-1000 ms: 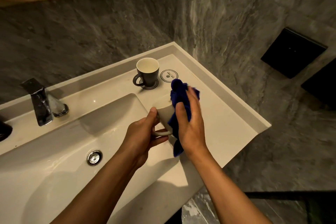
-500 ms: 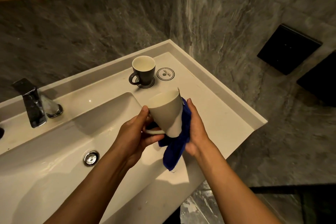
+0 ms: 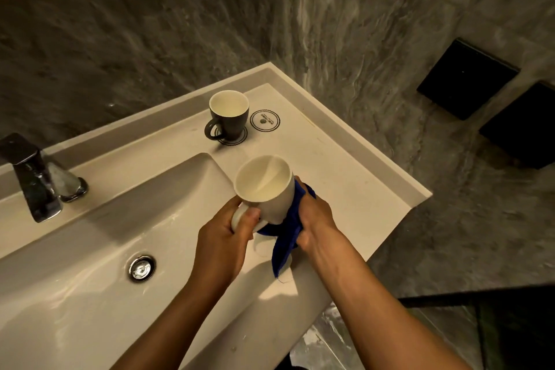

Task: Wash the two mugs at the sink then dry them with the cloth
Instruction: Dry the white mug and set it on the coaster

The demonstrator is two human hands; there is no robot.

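A white mug is held upright above the counter, just right of the basin, with its mouth facing me. My left hand grips its handle. My right hand presses a blue cloth against the mug's right side and base; a tail of the cloth hangs down. A dark grey mug with a white inside stands on a round coaster at the back of the counter, handle to the left.
The white sink has a chrome drain and a chrome tap at the back left. A second round coaster lies next to the dark mug. Grey stone walls close in behind and on the right.
The cloth was over the mug's mouth a second ago. It has dropped to the mug's lower right side, and the mug has turned its opening up towards me.
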